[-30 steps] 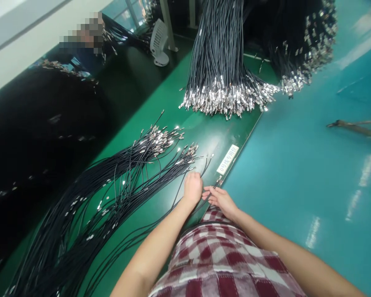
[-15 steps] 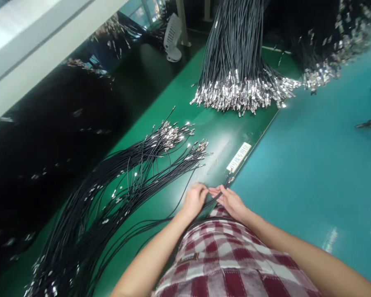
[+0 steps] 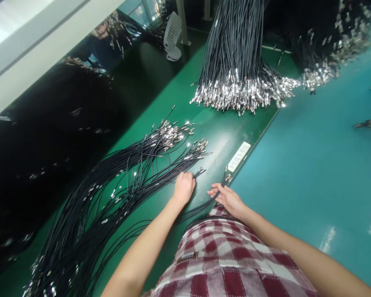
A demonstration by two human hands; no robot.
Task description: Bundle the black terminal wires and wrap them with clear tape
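My right hand point(image 3: 228, 199) holds a few black cables point(image 3: 207, 203) between thumb and fingers at the table's front edge. Their metal terminals point(image 3: 228, 176) stick up past my thumb, beside the white label. To the left, my left hand point(image 3: 184, 188) is closed around cable ends point(image 3: 200, 170) whose tips poke out beyond the knuckles. That hand is at the front of a loose bundle of black cables point(image 3: 160, 176) on the green table point(image 3: 218, 142). Behind it lies a second cable bundle point(image 3: 126, 154) with shiny terminals point(image 3: 173, 134).
A thick cable bunch point(image 3: 231, 45) hangs over the table's far end, its terminals point(image 3: 238, 93) fanned out. A white label point(image 3: 239, 156) is stuck near the edge. Farther back stand a white fan-like object point(image 3: 172, 37) and a partly seen person. A pale beam point(image 3: 49, 45) crosses the upper left.
The view has shifted, then steadied. My left hand came beside my right fingers, then moved left to the cable bundle and closed on cable ends. My right hand keeps hold of its cables.
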